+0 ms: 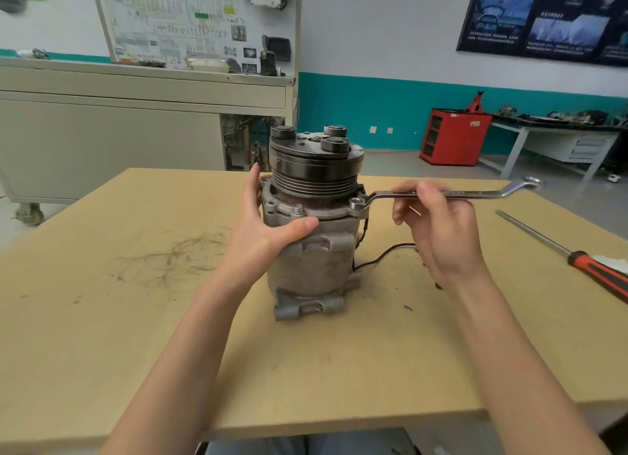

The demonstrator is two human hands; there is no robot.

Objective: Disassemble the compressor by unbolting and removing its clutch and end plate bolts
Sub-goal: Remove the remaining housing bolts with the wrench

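Observation:
A grey compressor [311, 260] stands upright in the middle of the wooden table [136, 335], its black grooved clutch pulley [314, 169] on top. My left hand [268, 226] wraps around the body's left side, thumb across the front just below a flange bolt [298, 209]. A silver ring wrench [452, 193] lies level to the right, its ring end seated on a bolt at the flange's right edge [356, 204]. My right hand [438, 223] pinches the wrench shaft near its middle with the fingertips.
A screwdriver with a red and black handle [574, 260] lies on the table's right side. A black wire [384, 255] trails from the compressor behind my right hand. Beyond the table stand a beige cabinet [136, 124] and a red cabinet [453, 136].

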